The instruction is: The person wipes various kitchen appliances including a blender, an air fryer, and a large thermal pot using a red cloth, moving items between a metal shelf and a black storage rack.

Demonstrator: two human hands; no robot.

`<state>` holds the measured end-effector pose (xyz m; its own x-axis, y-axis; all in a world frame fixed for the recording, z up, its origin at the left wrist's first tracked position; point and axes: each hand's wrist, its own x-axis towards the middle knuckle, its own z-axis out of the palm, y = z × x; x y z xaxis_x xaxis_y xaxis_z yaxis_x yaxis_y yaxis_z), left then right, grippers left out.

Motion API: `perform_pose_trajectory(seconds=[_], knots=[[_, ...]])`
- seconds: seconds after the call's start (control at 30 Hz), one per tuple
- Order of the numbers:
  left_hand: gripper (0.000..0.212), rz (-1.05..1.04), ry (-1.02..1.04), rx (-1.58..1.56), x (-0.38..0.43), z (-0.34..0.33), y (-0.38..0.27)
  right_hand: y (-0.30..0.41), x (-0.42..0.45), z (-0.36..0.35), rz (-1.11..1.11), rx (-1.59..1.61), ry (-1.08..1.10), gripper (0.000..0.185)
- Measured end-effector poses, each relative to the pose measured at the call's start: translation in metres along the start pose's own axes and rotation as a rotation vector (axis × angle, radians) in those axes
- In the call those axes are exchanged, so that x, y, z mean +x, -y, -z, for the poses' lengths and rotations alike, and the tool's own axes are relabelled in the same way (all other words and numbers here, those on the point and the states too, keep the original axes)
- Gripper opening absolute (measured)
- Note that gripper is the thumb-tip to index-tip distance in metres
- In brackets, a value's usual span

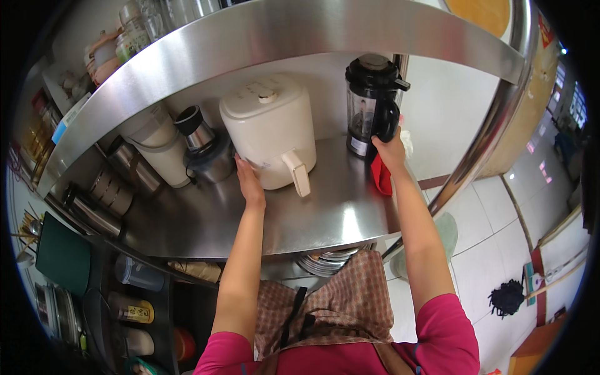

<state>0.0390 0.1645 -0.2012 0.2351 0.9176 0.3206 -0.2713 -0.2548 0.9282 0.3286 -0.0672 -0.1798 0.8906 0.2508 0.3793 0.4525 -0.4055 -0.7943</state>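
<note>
My left hand (250, 183) lies flat along the lower left side of a cream air fryer (267, 126), fingers extended and not wrapped around it. The fryer's basket handle (297, 174) points towards me. At the right end of the steel shelf, my right hand (391, 149) grips a blender jug (361, 112) with a black lid, low down by its black handle (388, 120). The fingers behind the jug are mostly hidden. Just below that hand hangs a red cloth (383, 177); whether the hand also pinches it, I cannot tell.
Left of the fryer stand a steel-bowled food chopper (213, 157), a white lidded bucket-like container (161, 150) and steel flasks (136, 166). An upper steel shelf edge (300, 35) spans above the steel shelf (300, 225). Stacked metal plates (328, 262) sit below. Tiled floor (497, 234) lies right.
</note>
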Motion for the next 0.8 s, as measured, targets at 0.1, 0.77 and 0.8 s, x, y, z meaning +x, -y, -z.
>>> perform_pose_trajectory(seconds=[0.1, 0.77, 0.8], knots=[[0.075, -0.013, 0.02, 0.141, -0.001, 0.001, -0.001, -0.004, 0.0, -0.007, 0.05, 0.031, -0.039, 0.082], [0.08, 0.043, 0.165, 0.515, -0.011, -0.004, -0.017, 0.085, -0.126, -0.061, 0.24, 0.322, 0.315, 0.044], [0.082, 0.036, 0.177, 0.409, -0.012, -0.009, -0.016, 0.084, -0.124, -0.062, 0.244, 0.322, 0.315, 0.044]])
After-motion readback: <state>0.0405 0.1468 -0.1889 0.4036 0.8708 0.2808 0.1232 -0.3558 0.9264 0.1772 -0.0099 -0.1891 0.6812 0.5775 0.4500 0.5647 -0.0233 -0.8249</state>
